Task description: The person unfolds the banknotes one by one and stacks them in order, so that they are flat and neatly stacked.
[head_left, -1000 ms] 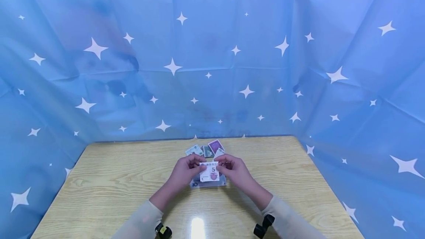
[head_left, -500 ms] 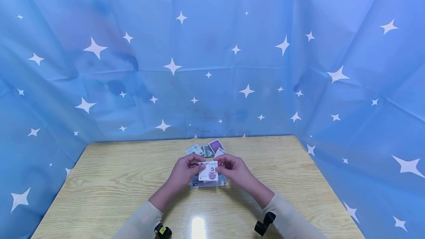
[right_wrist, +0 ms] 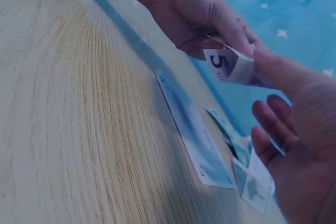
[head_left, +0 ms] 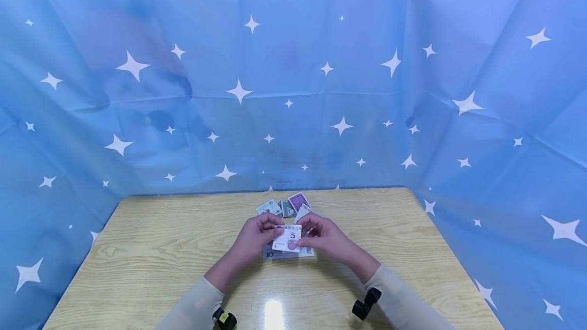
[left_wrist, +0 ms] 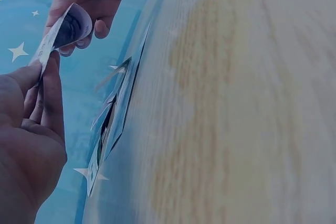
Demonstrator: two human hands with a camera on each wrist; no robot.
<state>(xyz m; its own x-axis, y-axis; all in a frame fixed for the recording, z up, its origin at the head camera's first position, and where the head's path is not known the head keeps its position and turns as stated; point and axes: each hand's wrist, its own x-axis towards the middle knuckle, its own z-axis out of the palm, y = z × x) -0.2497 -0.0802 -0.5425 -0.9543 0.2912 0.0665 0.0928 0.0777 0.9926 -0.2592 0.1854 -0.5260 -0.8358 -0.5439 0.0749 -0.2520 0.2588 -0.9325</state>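
A pale 5 note (head_left: pixel 285 241), seemingly folded, is held midair.

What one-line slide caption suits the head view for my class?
Left hand and right hand hold a 5 note above a 10 note on a wooden table, starry blue backdrop behind.

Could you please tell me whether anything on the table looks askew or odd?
Slightly: at the back of the table, the purple paper and pale blue paper lie slanted, unlike the straighter note marked 10 closer in. Nothing looks spilled.
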